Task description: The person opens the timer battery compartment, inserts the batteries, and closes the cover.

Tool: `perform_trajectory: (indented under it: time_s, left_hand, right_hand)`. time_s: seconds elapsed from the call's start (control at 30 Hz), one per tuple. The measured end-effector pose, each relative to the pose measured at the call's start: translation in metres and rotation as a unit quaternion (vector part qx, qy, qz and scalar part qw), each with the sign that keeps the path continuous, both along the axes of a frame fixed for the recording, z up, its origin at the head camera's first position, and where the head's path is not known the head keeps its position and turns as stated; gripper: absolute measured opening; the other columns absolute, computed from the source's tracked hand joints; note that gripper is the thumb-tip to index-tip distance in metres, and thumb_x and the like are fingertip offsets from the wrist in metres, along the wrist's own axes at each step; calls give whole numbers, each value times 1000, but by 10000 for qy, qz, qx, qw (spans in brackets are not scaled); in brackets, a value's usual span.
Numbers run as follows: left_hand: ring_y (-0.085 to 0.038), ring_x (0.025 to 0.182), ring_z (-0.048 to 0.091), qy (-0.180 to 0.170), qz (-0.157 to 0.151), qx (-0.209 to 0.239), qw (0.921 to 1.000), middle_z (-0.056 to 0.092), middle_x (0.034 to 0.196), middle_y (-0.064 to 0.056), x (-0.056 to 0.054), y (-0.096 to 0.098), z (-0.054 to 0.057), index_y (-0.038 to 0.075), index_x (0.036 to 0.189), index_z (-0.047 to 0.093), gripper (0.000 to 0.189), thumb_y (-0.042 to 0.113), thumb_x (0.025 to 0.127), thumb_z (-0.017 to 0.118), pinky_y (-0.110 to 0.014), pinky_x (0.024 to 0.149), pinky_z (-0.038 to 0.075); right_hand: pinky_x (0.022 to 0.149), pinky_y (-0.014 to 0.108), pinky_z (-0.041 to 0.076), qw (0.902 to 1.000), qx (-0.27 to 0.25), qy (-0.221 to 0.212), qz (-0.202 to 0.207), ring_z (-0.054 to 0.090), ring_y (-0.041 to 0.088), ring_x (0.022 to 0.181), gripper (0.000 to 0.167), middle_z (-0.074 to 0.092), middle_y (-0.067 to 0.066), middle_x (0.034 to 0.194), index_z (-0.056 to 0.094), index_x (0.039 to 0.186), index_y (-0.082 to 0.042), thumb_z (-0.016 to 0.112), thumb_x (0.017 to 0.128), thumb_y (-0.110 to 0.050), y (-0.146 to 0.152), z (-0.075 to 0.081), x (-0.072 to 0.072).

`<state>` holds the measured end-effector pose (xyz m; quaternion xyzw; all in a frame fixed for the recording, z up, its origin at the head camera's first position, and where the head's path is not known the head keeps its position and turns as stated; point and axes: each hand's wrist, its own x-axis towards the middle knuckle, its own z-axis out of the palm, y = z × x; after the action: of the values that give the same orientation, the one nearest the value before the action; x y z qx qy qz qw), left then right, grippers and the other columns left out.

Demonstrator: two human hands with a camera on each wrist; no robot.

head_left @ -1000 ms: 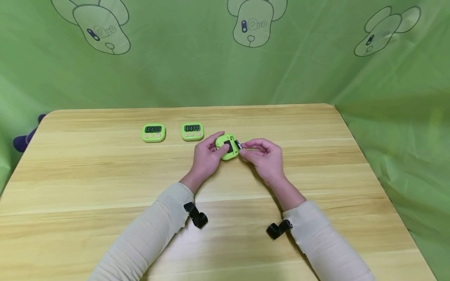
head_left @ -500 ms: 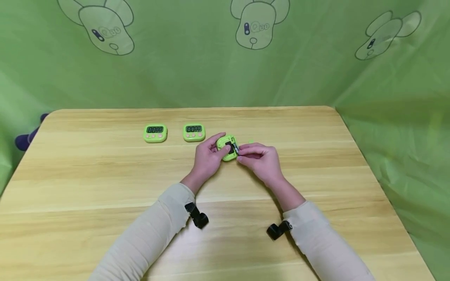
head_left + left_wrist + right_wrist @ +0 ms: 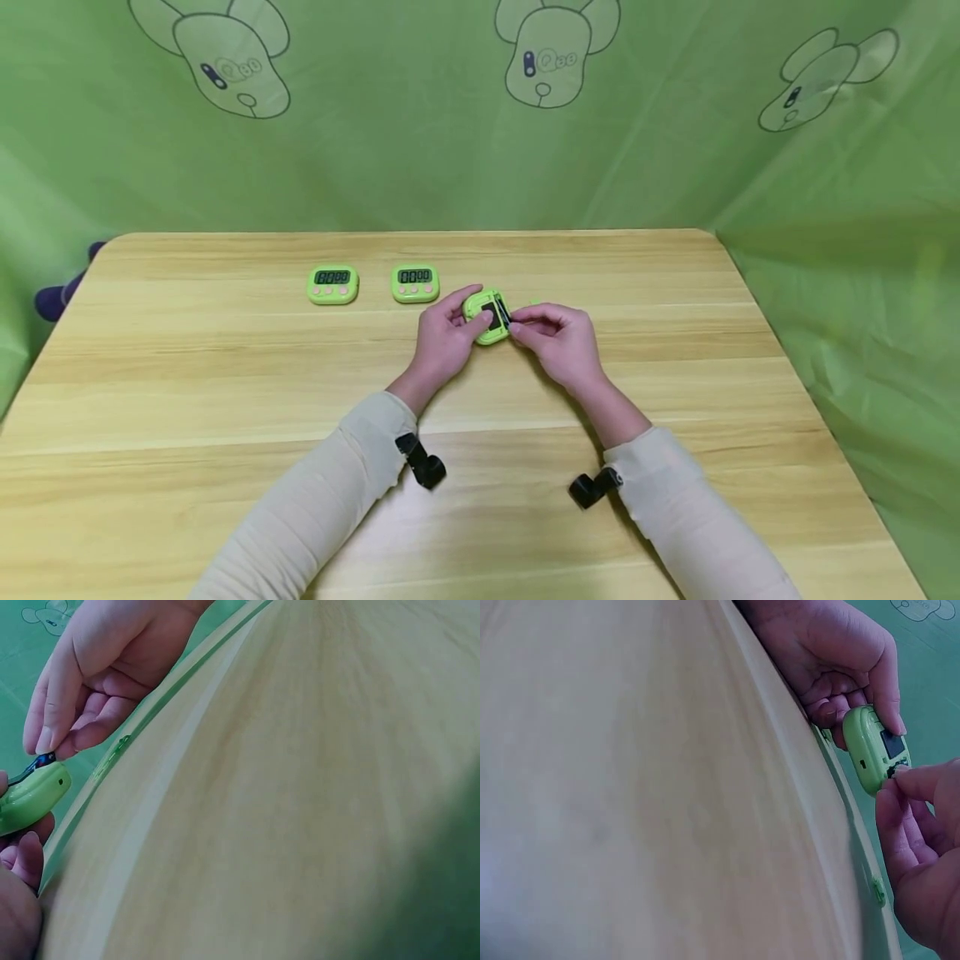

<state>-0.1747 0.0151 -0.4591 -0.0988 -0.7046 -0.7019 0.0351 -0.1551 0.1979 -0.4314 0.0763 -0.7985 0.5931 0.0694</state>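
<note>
A green digital timer (image 3: 493, 337) is gripped in my left hand (image 3: 441, 340), its back turned up and the thumb across a dark patch there. Its battery slot, on the right side, is uncovered. My right hand (image 3: 564, 343) pinches a small dark battery (image 3: 45, 759) between thumb and fingertip, right at that slot. Most of the battery is hidden by the fingertips in the right wrist view, where the timer's rounded green edge (image 3: 861, 754) shows. Close behind the right fingers, a small green plastic piece (image 3: 877, 891) lies on the table.
Two more green timers, one on the left (image 3: 333, 285) and one nearer the hands (image 3: 416, 284), lie face up toward the back of the wooden table (image 3: 480, 517). A green curtain (image 3: 420, 167) hangs behind and along the right side.
The right hand has brought the battery leftward from beside the timer into its slot; it now lies along the slot. The left hand keeps its grip on the timer. The head view has shifted slightly.
</note>
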Motion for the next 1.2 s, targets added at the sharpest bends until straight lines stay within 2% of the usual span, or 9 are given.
perform_trajectory:
  time_s: [0.2, 0.37, 0.5, 0.57, 0.73, 0.83, 0.9, 1.03, 1.2]
  left_hand:
    - [-22, 99, 70, -222, -41, 293, 9993, 69, 116, -18, 0, 0, 1, -4, 135, 58, 45, 2, 92, 70, -28, 81, 57]
    - [-25, 102, 69, -385, -38, 289, 9988, 68, 119, -20, 0, -1, 2, -4, 136, 57, 45, 2, 93, 69, -28, 83, 56]
    - [-25, 101, 69, -440, -98, 331, 9984, 68, 118, -20, 0, -2, 2, -5, 136, 57, 45, 0, 93, 68, -28, 83, 57]
    - [-28, 102, 69, -475, -176, 267, 9984, 67, 118, -23, 3, -3, 11, -7, 136, 56, 44, -1, 93, 67, -28, 83, 56]
    - [-33, 106, 67, -564, -299, 185, 9978, 65, 121, -25, 2, -3, 14, -8, 137, 53, 45, -3, 94, 65, -28, 85, 56]
    - [-31, 105, 67, -572, -302, 302, 9974, 65, 121, -23, -2, -1, 5, -6, 138, 54, 46, -1, 94, 66, -28, 84, 56]
    - [-29, 103, 68, -548, -303, 358, 9974, 66, 120, -22, -3, -1, 4, -4, 138, 56, 46, 1, 94, 67, -29, 83, 57]
    - [-25, 99, 69, -458, -247, 347, 9980, 69, 117, -18, -2, -1, 5, -1, 137, 58, 44, 3, 94, 68, -29, 82, 57]
    - [-25, 99, 69, -382, -245, 404, 9981, 69, 117, -18, -1, -2, 3, -4, 136, 57, 45, 1, 93, 68, -29, 83, 57]
  right_hand:
    - [73, 24, 58, 9993, 252, 176, 205, 69, 27, 84, 28, 71, 15, 107, 73, 113, -1, 78, 86, -1, 1, -5, -5]
    - [71, 32, 60, 9976, 136, -386, 551, 70, 30, 92, 34, 69, 17, 112, 66, 126, 0, 71, 93, -3, -1, -7, -9]
    - [66, 35, 61, 9962, -59, -684, 537, 70, 27, 85, 31, 69, 18, 105, 66, 124, 3, 69, 93, -1, -2, -11, -13]
    - [63, 35, 61, 9959, -165, -746, 477, 70, 26, 80, 29, 69, 19, 100, 67, 122, 4, 70, 93, 0, -3, -11, -14]
    - [58, 32, 60, 9940, -489, -931, 312, 69, 25, 73, 27, 68, 21, 94, 67, 117, 6, 72, 90, 2, -4, -9, -16]
    - [60, 34, 60, 9938, -507, -962, 233, 70, 26, 73, 28, 69, 21, 94, 69, 116, 5, 74, 89, -1, -2, -5, -15]
    - [62, 35, 61, 9954, -363, -878, 117, 71, 27, 75, 29, 70, 19, 95, 69, 114, 5, 77, 88, -5, 2, -1, -14]
    - [63, 28, 58, 9976, 388, -423, -389, 68, 24, 76, 30, 71, 13, 95, 71, 110, 4, 81, 85, -10, 16, 5, -13]
    - [68, 24, 54, 9866, 1310, -347, -904, 65, 21, 78, 33, 72, 9, 94, 73, 108, 0, 86, 80, -12, 31, 3, -14]
